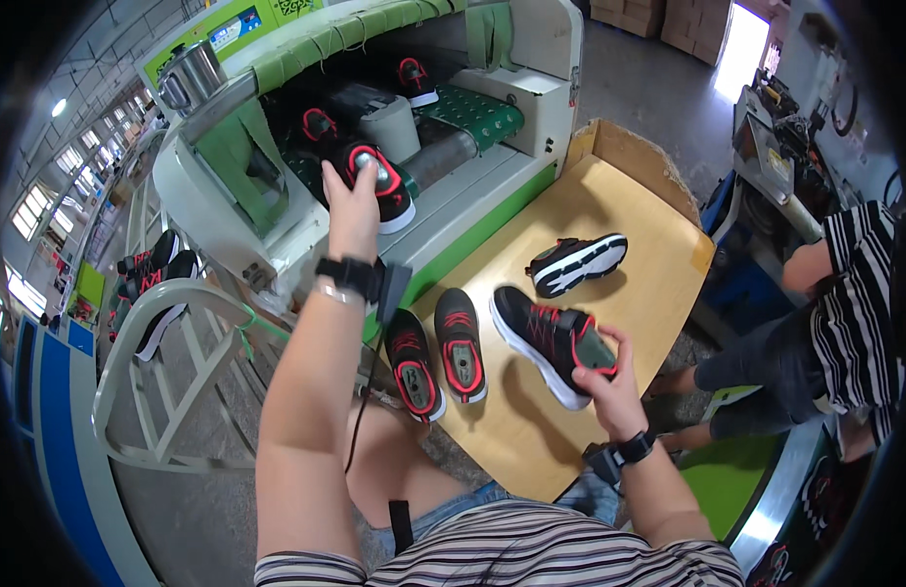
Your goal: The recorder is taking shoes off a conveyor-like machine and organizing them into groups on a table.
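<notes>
My left hand (351,203) reaches to the machine's opening and is closed on the heel end of a black sneaker (392,203) with red trim and a white sole. In my right hand (614,389), another black-and-red sneaker (541,328) is held by its heel over the wooden board, its toe pointing up and left. Left of it, a dark grey sneaker (460,338) and a black sneaker (407,357) stand side by side, toes away from me. Farther back on the board, a sneaker (578,264) lies tipped with its white-and-black sole showing.
Inside the machine (531,117), more sneakers sit near a green conveyor belt (482,112). A metal pot (191,76) stands on top. The board (658,245) has a cardboard rim. Left is a rack (169,293) with shoes; a person in a striped shirt (854,313) is at right.
</notes>
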Motion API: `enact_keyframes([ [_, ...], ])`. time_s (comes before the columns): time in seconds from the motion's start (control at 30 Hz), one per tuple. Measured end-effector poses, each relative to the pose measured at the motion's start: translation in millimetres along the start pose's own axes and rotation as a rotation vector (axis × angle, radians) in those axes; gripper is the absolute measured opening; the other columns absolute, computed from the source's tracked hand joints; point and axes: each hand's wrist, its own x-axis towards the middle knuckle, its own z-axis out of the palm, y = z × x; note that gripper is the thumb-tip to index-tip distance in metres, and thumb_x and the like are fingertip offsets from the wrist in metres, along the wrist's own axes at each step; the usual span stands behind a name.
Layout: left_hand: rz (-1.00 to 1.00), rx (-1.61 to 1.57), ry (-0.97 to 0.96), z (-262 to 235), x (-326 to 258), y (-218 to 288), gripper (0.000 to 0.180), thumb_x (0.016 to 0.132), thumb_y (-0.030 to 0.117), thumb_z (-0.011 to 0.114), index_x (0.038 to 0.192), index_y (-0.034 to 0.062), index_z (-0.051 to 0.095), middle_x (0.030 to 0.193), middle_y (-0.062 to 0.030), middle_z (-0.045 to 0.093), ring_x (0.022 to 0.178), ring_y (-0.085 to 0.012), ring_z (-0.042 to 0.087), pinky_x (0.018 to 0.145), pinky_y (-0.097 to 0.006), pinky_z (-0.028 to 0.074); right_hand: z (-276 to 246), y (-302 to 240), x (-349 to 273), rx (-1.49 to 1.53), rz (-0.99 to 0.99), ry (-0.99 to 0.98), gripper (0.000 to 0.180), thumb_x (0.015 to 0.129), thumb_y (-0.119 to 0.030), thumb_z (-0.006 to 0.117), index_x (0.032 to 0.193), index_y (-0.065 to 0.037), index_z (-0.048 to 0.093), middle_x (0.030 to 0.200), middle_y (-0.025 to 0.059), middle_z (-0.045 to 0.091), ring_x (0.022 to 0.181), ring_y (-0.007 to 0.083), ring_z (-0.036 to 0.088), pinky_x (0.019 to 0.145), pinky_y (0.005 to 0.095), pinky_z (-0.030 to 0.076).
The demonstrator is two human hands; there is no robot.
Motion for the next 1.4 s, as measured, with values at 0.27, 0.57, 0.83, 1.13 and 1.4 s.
enact_keyframes([
  [0.27, 0.159, 0.401, -0.187, -8.4, -66.9, 10.1, 0.098, 0.098, 0.032, 0.065, 0.160, -0.0073, 0.000, 0.167, -0.0322, -0.002, 0.158, -0.0382, -0.001, 0.127, -0.042, 0.008, 112.7, -113.1, 208.6, -0.145, -0.668, -0.084, 0.067, 0.087, -0.014, 0.079, 0.141, -0.006, 0.041, 0.127, 0.0120, 0.063, 0.112, 0.0201, 0.063, 0.099, 0.0341, 0.050],
  [0.57, 0.033, 0.562, -0.779, -11.3, -176.5, 9.9, 0.096, 0.096, 0.033, 0.069, 0.161, -0.0050, 0.009, 0.168, -0.0297, -0.003, 0.158, -0.0404, 0.003, 0.126, -0.045, 0.010, 123.6, -37.8, 376.2, -0.844, -0.543, 0.187, 0.092, 0.094, -0.016, 0.066, 0.165, -0.028, 0.010, 0.164, 0.0197, 0.031, 0.147, 0.0384, 0.038, 0.117, 0.0673, 0.026],
  [0.83, 0.159, 0.944, -0.793, -28.1, -241.7, -41.6, 0.107, 0.085, 0.042, 0.077, 0.157, -0.0100, 0.018, 0.162, -0.0337, 0.024, 0.153, -0.0392, 0.026, 0.122, -0.057, 0.018, -5.5, 74.1, 202.2, -1.430, -0.485, 0.293, 0.046, 0.094, -0.053, 0.060, 0.110, -0.011, 0.071, 0.126, 0.0155, 0.059, 0.126, 0.0311, 0.050, 0.109, 0.0557, 0.033],
  [1.13, 0.181, 0.957, -0.731, -22.7, -246.7, -48.3, 0.112, 0.084, 0.041, 0.078, 0.158, -0.0100, 0.011, 0.162, -0.0329, 0.025, 0.153, -0.0387, 0.025, 0.122, -0.056, 0.019, -43.2, 112.2, 133.2, -0.804, -0.418, 0.537, 0.084, 0.081, -0.047, 0.083, 0.140, -0.002, 0.045, 0.153, 0.0294, 0.038, 0.150, 0.0507, 0.021, 0.124, 0.0563, 0.016],
  [1.4, 0.022, 0.948, -0.726, -18.1, -238.0, -44.3, 0.109, 0.082, 0.043, 0.079, 0.155, -0.0120, 0.020, 0.156, -0.0333, 0.035, 0.148, -0.0379, 0.035, 0.121, -0.056, 0.021, -21.5, 93.7, 134.1, -0.821, -0.423, 0.313, 0.065, 0.070, -0.015, 0.075, 0.129, -0.004, 0.051, 0.140, 0.0211, 0.048, 0.139, 0.0392, 0.039, 0.121, 0.0441, 0.026],
])
